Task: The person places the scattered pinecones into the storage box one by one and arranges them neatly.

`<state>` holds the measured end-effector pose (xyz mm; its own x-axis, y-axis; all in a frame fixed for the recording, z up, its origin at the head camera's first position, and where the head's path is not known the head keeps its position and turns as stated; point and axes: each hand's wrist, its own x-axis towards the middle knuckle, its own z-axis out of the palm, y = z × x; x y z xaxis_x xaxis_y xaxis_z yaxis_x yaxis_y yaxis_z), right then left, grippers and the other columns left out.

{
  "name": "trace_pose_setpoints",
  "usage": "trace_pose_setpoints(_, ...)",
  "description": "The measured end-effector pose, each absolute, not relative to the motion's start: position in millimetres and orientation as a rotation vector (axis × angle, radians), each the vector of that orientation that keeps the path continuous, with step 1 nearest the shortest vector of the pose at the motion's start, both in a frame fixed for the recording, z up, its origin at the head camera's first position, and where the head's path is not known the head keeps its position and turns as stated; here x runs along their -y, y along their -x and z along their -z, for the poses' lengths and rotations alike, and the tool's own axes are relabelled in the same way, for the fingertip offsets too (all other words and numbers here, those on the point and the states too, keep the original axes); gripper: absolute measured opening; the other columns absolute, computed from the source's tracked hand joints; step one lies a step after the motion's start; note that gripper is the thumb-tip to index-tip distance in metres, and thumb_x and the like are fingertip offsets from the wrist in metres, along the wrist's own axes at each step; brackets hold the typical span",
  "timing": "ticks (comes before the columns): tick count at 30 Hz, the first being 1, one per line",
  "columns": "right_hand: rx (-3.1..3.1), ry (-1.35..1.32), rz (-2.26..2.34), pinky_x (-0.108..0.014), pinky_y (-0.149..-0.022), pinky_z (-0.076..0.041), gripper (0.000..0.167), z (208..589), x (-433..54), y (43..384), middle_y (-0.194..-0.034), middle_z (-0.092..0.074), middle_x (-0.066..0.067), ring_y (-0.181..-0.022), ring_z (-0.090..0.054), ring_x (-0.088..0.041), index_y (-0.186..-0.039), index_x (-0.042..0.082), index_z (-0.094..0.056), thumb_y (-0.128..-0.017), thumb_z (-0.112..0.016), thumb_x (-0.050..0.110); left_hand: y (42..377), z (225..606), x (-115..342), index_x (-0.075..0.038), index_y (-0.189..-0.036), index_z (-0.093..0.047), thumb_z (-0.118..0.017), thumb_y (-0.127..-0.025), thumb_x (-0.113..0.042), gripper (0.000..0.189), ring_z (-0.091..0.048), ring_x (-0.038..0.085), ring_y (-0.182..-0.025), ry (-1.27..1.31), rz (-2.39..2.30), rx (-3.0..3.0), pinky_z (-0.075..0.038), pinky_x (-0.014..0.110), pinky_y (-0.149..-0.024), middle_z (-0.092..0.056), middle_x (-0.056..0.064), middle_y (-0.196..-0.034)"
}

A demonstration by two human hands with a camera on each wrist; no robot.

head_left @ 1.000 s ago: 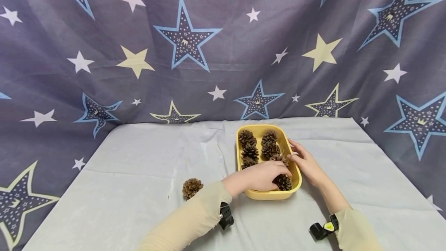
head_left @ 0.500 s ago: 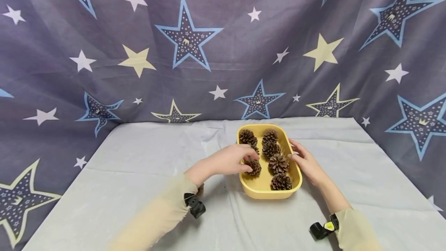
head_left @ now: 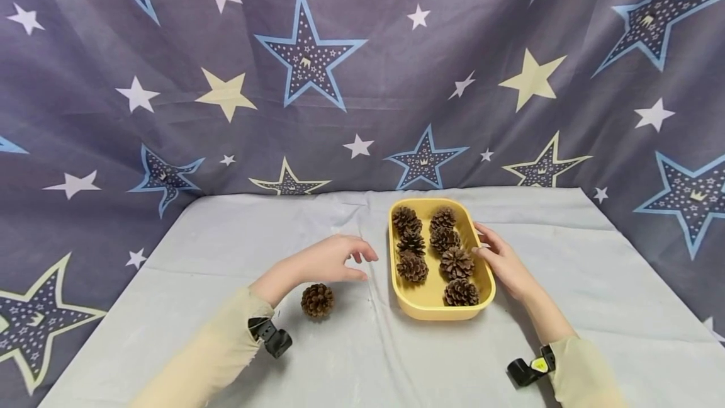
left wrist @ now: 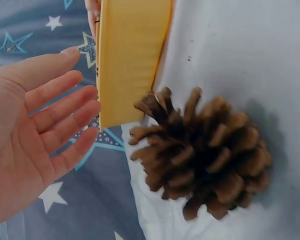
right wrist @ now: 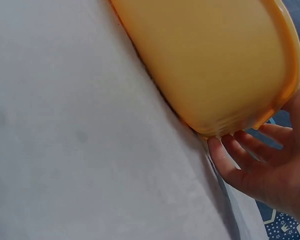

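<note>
My left hand (head_left: 331, 260) hovers over the table between the yellow plastic box and a loose pine cone (head_left: 318, 300). Its fingers are apart and nothing is between them; the left wrist view shows the bare palm (left wrist: 20, 130). That pine cone, brown with open scales, lies on the cloth just below the hand. At the right side of the yellow plastic box (head_left: 436, 313), my right hand (head_left: 506, 269) holds the rim with the thumb over it and the fingers against the outer wall. Inside the box, pine cones stand in two rows, such as one pine cone (head_left: 412, 267) at left and another pine cone (head_left: 461, 293) at front right.
A pale cloth (head_left: 226, 232) with creases covers the table. Behind it hangs a dark curtain (head_left: 374, 74) printed with stars. Black wrist cameras are strapped on both sleeves, the left camera (head_left: 272, 337) and the right camera (head_left: 529, 369).
My left hand has let go of a pine cone in the box's left row and moved left, out of the box, towards the loose cone. The right hand stays at the box's side.
</note>
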<state>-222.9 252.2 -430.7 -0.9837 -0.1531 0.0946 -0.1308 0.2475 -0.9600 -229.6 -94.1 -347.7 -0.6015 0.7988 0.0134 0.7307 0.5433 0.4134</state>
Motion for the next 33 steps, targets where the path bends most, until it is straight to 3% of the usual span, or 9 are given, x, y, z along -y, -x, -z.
trace_pose_setpoints(10, -2.442, 0.262, 1.904, -0.020, -0.078, -0.049, 0.059, 431, -251, 222, -0.128, -0.038, -0.030, -0.095, -0.053, -0.008, -0.143, 0.002, -0.021, -0.090, -0.045, 0.005, 215, 359, 120, -0.009, -0.114, -0.060, -0.072, -0.075, -0.025, 0.044, -0.056, 0.022, -0.102, -1.227, -0.536, -2.528, -0.045, 0.033, -0.090, -0.060, 0.004, -0.111)
trace_pose_setpoints(18, -2.456, 0.274, 1.894, -0.020, -0.078, -0.049, 0.058, 430, -252, 222, -0.128, -0.039, -0.031, -0.094, -0.052, -0.006, -0.143, 0.001, -0.021, -0.090, -0.045, 0.006, 200, 367, 131, -0.011, -0.115, -0.059, -0.076, -0.069, -0.028, 0.052, -0.051, 0.017, -0.107, -1.185, -0.411, -2.479, -0.041, 0.030, -0.095, -0.057, 0.001, -0.113)
trace_pose_setpoints(26, -2.442, 0.270, 1.898, -0.021, -0.078, -0.049, 0.058, 429, -253, 222, -0.128, -0.038, -0.031, -0.094, -0.052, -0.005, -0.143, 0.001, -0.020, -0.091, -0.044, 0.006, 196, 378, 142, -0.008, -0.118, -0.055, -0.078, -0.066, -0.026, 0.059, -0.050, 0.013, -0.102, -1.244, -0.348, -2.487, -0.041, 0.032, -0.093, -0.056, 0.001, -0.111)
trace_pose_setpoints(33, -2.463, 0.271, 1.889, -0.021, -0.079, -0.049, 0.058, 431, -253, 223, -0.128, -0.038, -0.031, -0.094, -0.052, -0.005, -0.143, 0.001, -0.021, -0.090, -0.045, 0.006, 192, 379, 143, -0.008, -0.118, -0.055, -0.074, -0.070, -0.012, 0.052, -0.049, 0.017, -0.110, -1.188, -0.363, -2.500, -0.038, 0.035, -0.100, -0.054, 0.001, -0.114)
